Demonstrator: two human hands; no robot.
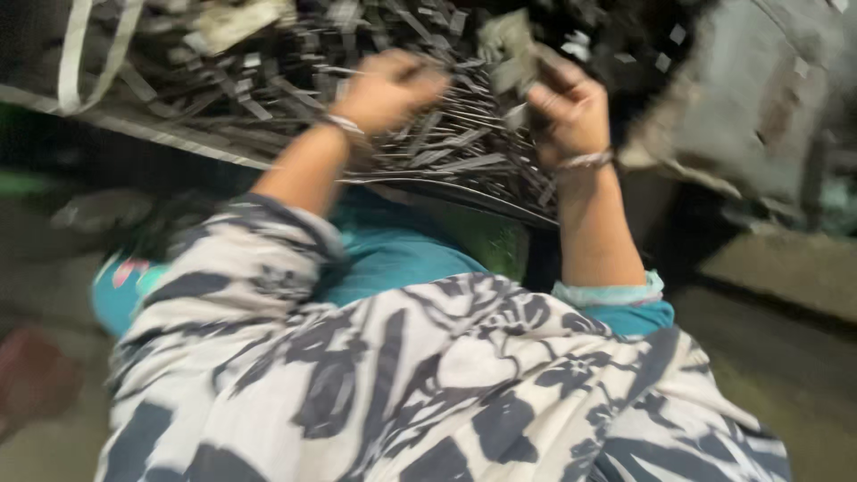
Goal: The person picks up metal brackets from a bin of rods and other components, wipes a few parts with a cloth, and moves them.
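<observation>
My left hand (388, 89) is clenched over a big heap of thin grey metal strips (428, 134) that fills a wide shallow container in front of me. My right hand (567, 107) is raised beside it and grips a pale crumpled scrap or bundle of strips (509, 49) pulled up from the heap. Both wrists wear bracelets. The picture is blurred by motion, so what the left fingers hold is unclear. A black-and-white patterned cloth (428, 375) covers my lap below.
The container's dark rim (464, 192) runs across just below my hands. A grey sack or wall (750, 98) stands at the right. A white strap (76, 54) hangs at the upper left. Dim floor lies at both sides.
</observation>
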